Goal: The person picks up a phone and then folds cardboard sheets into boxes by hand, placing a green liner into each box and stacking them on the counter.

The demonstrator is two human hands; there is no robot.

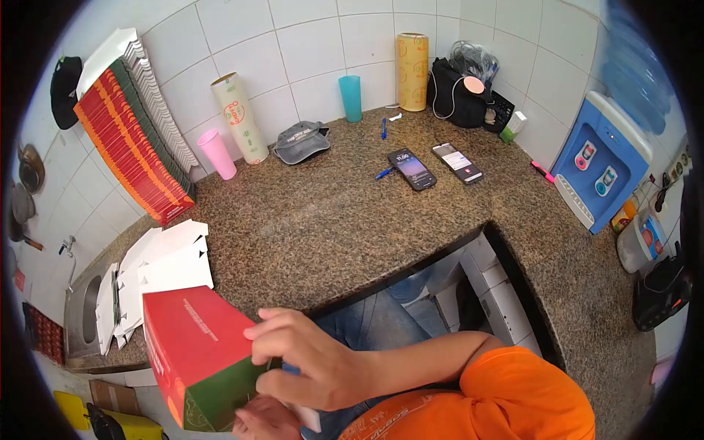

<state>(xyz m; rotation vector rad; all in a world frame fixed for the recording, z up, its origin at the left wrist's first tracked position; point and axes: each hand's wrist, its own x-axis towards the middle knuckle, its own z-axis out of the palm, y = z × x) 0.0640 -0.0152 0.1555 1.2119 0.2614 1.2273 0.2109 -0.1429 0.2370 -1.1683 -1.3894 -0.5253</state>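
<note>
A red and green cardboard box (202, 334) is tilted at the counter's front left, its red side up and a green side facing me. My right hand (315, 359) reaches across from the orange sleeve, its bent fingers gripping the box's near right edge. Lower down, my left hand (268, 419) holds the bottom edge of the green side; part of it is hidden behind my right hand. A small white flap shows beside my left hand. Just behind the box lie flat white cardboard blanks (165, 257), spread in an uneven pile.
A tall stack of red cardboard pieces (132, 139) leans on the tiled wall. Along the back stand a pink cup (217, 154), film rolls (240, 117), a grey cap (301, 143) and a teal cup (350, 99). Two phones (412, 169) lie mid-counter, near a cutout (506, 271). A blue water dispenser (601, 158) stands right.
</note>
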